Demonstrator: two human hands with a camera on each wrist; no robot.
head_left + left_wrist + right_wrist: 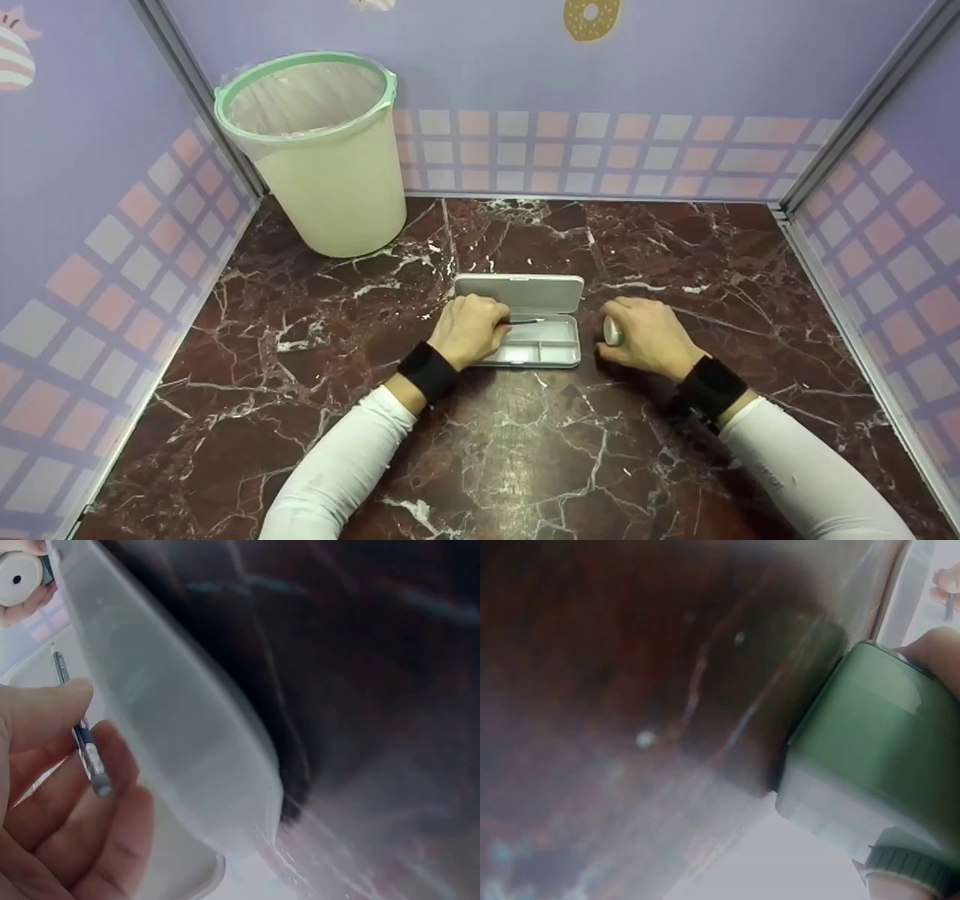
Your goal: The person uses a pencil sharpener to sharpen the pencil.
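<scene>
Over the left part of an open pale pencil case [559,331], my left hand [469,328] pinches a pencil [87,750] between thumb and fingers. Its grey eraser end faces the left wrist camera, and its tip points right in the head view. To the right of the case, my right hand [654,335] grips a green pencil sharpener [885,720] with a ridged knob [907,868]. The sharpener's round white face [19,579], with a dark hole in its middle, is turned toward the pencil. The raised case lid [517,291] stands behind the divided tray.
A cream waste bin [337,195] with a green rim and a clear liner stands at the back left. Purple panels [480,75] with printed squares enclose the dark red marbled tabletop [510,450] at the back and both sides.
</scene>
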